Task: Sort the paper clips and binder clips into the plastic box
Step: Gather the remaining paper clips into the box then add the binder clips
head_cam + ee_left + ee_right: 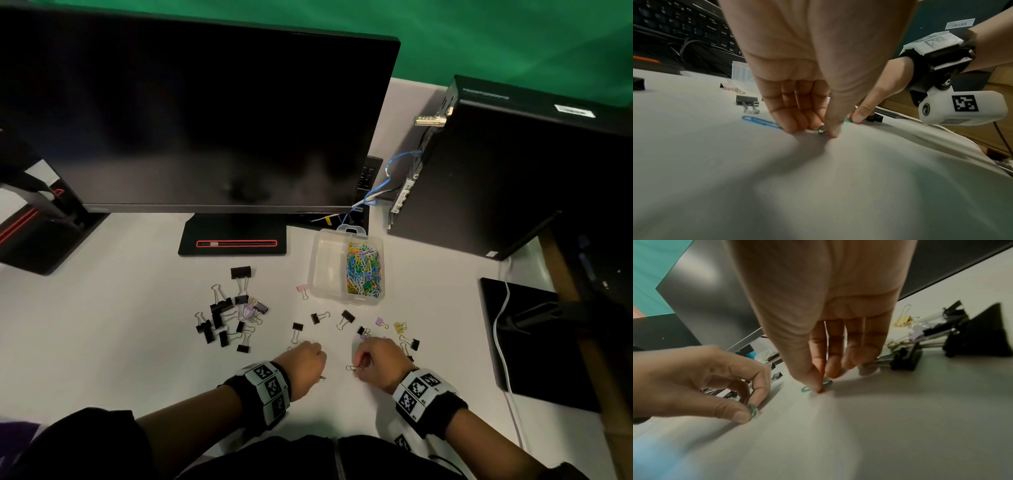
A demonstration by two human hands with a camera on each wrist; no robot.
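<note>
My left hand [308, 361] is down on the white desk [137, 325], thumb and fingers pinching a green paper clip [821, 129]. A blue paper clip [760, 122] lies flat just left of those fingers. My right hand [371, 358] is close beside it, with thumb and forefinger pinching another green paper clip [827, 383] against the desk. The clear plastic box [325, 263] stands beyond both hands. Its right compartment holds a heap of coloured paper clips [363, 269]; its left compartment is bare. Loose binder clips [346, 318] lie between the hands and the box.
A bunch of mostly black binder clips [226, 318] lies at the left. More binder clips [409, 341] sit right of my right hand. A monitor [205, 113] and its base [233, 240] stand behind, a computer tower [507, 164] at the right, a black pad [534, 339] with a white cable.
</note>
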